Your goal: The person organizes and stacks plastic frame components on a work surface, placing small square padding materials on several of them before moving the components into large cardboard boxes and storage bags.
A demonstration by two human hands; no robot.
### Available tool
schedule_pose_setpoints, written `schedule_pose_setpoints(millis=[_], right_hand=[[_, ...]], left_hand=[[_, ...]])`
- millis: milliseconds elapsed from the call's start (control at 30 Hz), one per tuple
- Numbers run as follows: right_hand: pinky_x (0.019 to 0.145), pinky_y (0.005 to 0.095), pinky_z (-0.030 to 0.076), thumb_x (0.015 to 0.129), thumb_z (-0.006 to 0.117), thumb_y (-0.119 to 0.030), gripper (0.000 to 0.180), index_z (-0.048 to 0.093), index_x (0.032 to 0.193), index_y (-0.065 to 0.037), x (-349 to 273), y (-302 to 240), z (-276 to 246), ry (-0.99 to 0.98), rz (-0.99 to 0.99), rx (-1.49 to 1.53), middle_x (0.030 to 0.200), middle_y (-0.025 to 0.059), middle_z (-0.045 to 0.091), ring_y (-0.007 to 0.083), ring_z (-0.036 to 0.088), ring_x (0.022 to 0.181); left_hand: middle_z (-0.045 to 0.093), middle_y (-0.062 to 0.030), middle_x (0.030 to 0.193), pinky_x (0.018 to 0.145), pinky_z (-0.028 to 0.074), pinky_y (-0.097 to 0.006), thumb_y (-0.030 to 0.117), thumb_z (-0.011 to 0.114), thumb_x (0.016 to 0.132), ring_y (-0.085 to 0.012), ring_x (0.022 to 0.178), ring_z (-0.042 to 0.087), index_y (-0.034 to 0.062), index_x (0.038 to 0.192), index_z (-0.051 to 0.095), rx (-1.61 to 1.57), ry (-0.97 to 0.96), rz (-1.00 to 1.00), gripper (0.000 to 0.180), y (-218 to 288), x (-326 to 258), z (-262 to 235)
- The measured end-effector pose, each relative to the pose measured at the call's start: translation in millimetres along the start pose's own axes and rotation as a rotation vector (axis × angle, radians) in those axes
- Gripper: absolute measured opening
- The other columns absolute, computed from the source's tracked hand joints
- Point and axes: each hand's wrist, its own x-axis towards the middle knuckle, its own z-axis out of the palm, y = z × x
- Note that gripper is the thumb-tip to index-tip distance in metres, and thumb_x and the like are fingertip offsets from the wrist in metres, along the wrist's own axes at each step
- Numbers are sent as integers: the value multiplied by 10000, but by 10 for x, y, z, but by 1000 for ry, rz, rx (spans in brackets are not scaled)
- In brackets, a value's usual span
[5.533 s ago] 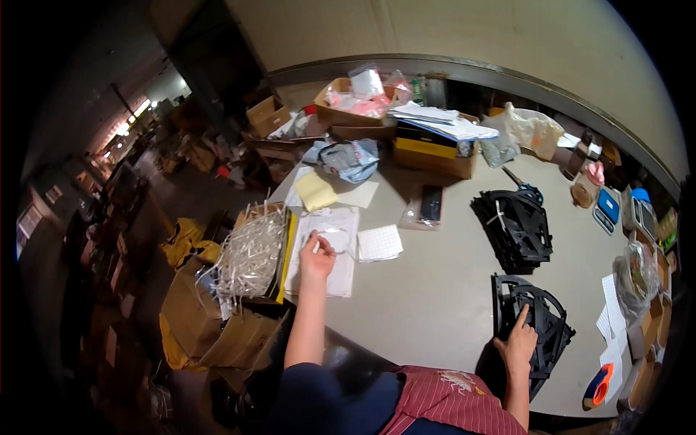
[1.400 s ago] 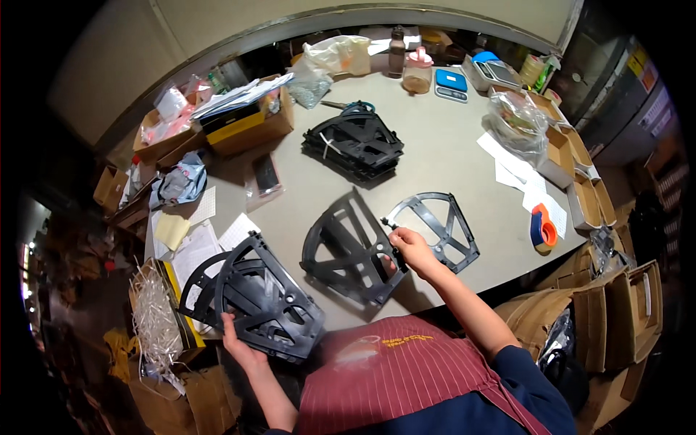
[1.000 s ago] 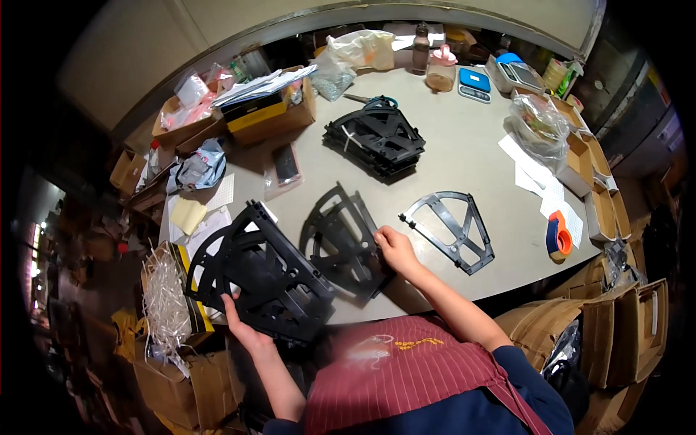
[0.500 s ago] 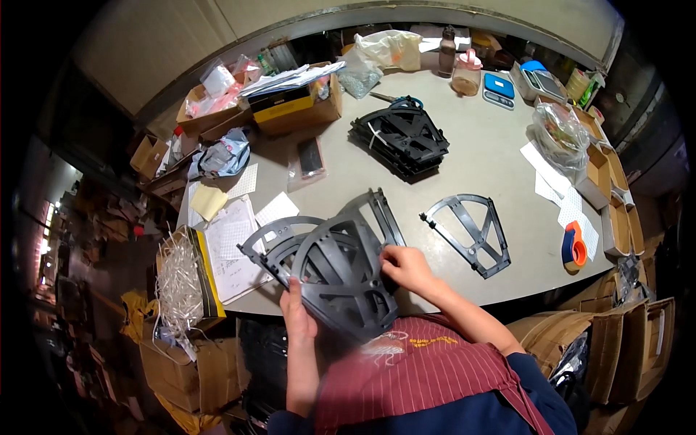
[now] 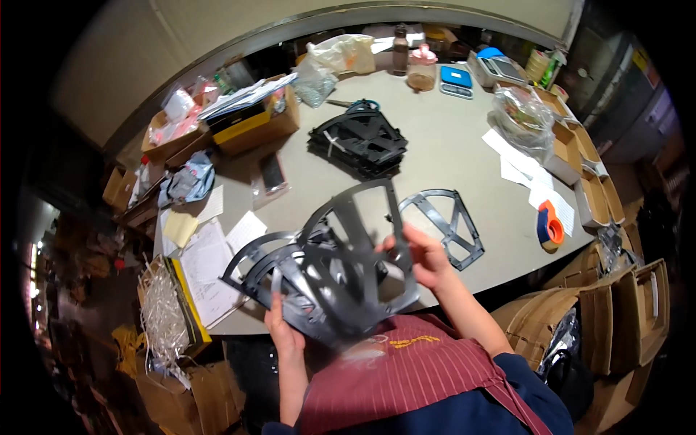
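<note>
Several black plastic fan-shaped frames (image 5: 341, 279) overlap in front of me at the near table edge, tilted and partly blurred. My left hand (image 5: 286, 335) is closed on their lower left side, thumb up along the edge. My right hand (image 5: 429, 261) pinches the right edge of the upper frame, which stands raised over the others. Just past that hand, a single similar frame (image 5: 467, 216) lies flat on the table. A strapped stack of black frames (image 5: 360, 138) sits farther back. How many pieces each hand grips is hidden by the overlap.
Papers (image 5: 206, 272) and a box of white ties (image 5: 170, 312) are at the left. An orange tape dispenser (image 5: 552, 226), small cardboard trays (image 5: 565, 154) and a plastic bag (image 5: 523, 119) line the right. Scales (image 5: 456, 81) and bottles stand behind; cartons (image 5: 544, 319) flank me.
My right hand has shifted and the upper frame has swung up and right, now standing more upright. My left hand keeps its hold. The whole view has shifted a little.
</note>
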Motion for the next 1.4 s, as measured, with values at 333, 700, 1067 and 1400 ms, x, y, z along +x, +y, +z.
schedule_pose_setpoints(millis=[333, 700, 1067, 1400], right_hand=[[852, 349, 378, 855, 705, -114, 401, 673, 1253, -78, -321, -1139, -532, 357, -895, -2079, 754, 23, 603, 189, 526, 748], [842, 390, 424, 819, 749, -212, 329, 722, 1140, -148, -246, -138, -1212, 171, -627, -2170, 897, 68, 594, 257, 565, 906], [728, 434, 524, 915, 690, -353, 371, 651, 983, 10, 11, 98, -228, 157, -139, -1468, 884, 206, 681, 383, 660, 816], [596, 397, 524, 875, 630, -179, 187, 647, 974, -22, 16, 182, -84, 301, -405, -1580, 746, 176, 692, 311, 695, 649]], left_hand=[[626, -68, 888, 589, 569, -354, 426, 642, 979, -186, 735, 666, 47, 1005, 578, -42, 168, 90, 385, 201, -1, 2], [634, -91, 858, 559, 589, -366, 480, 631, 971, -198, 683, 671, 15, 1000, 574, -26, 62, -3, 469, 174, -76, 439], [617, -109, 935, 577, 601, -383, 557, 610, 948, -222, 711, 667, -9, 1056, 550, 52, -73, 14, 579, -46, -165, 536], [639, -77, 954, 610, 605, -372, 440, 518, 1035, -198, 746, 676, 19, 1116, 584, -104, 51, 106, 433, -16, -252, 577]])
